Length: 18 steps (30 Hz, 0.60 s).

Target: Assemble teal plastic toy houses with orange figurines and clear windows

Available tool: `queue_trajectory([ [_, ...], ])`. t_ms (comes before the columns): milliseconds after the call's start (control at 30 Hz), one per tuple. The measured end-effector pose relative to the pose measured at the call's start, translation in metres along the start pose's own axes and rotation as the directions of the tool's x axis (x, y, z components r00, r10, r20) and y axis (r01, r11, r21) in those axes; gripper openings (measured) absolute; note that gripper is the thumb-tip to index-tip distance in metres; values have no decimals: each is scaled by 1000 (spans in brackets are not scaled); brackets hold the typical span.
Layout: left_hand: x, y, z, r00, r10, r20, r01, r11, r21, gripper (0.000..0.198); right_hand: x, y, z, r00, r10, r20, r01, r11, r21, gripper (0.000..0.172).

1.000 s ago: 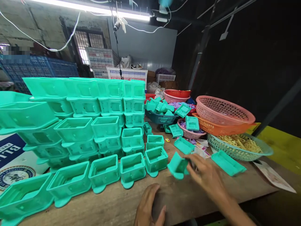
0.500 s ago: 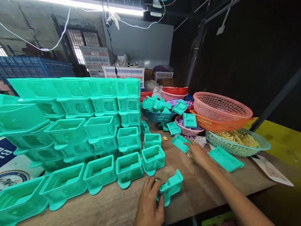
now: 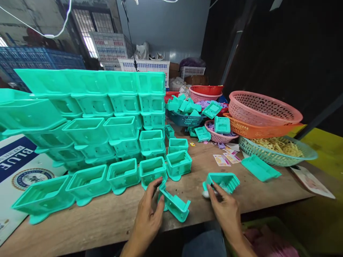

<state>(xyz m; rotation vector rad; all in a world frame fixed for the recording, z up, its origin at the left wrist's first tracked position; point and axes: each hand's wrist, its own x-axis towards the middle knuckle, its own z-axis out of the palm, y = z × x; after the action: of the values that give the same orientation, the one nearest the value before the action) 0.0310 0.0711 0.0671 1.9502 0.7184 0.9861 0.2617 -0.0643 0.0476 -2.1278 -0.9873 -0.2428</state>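
Observation:
My left hand (image 3: 147, 214) is closed on one end of a teal plastic bracket-like part (image 3: 175, 206) with a cut-out side, low over the front of the table. My right hand (image 3: 226, 210) grips the near side of a shallow teal plastic tray (image 3: 229, 181), tilted so that its ribbed inside shows. Something whitish (image 3: 205, 194) pokes out beneath the tray by the fingertips; I cannot make out what it is. Just beyond my left hand stands a row of open teal boxes (image 3: 152, 171), each with a rounded tab at its foot.
Stacked teal boxes (image 3: 123, 84) rise at the left beside a printed carton (image 3: 25, 167). Small printed cards (image 3: 222, 160) and another teal tray (image 3: 259, 167) lie to the right. Behind them are a blue-green basket (image 3: 183, 119), a pink basket (image 3: 264, 109) and a knife-shaped white piece (image 3: 312, 182).
My right hand has brought the teal tray from the cards toward the front edge, uncovering them. My left hand has shifted left and turned the bracket-like part. The view has tilted down.

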Motion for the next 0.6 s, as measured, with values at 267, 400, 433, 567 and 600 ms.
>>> queue_trajectory([
  [267,-19,10,42,994,-12,-111,26,992,125,115,-6,-22,-39,998,-32,-49,33,999,18,55],
  [400,-12,14,41,995,-23,-97,36,991,126,106,33,4,-67,977,-195,-88,183,974,-130,55],
  [433,-11,14,37,997,-31,-67,38,994,106,106,40,10,-68,976,-213,-35,207,969,-133,58],
  [567,-11,14,8,988,-54,146,58,998,-23,107,33,17,-58,962,-207,180,218,975,-40,56],
  [600,-11,13,0,981,-54,189,65,997,-51,107,25,13,-56,950,-210,232,216,976,0,54],
])
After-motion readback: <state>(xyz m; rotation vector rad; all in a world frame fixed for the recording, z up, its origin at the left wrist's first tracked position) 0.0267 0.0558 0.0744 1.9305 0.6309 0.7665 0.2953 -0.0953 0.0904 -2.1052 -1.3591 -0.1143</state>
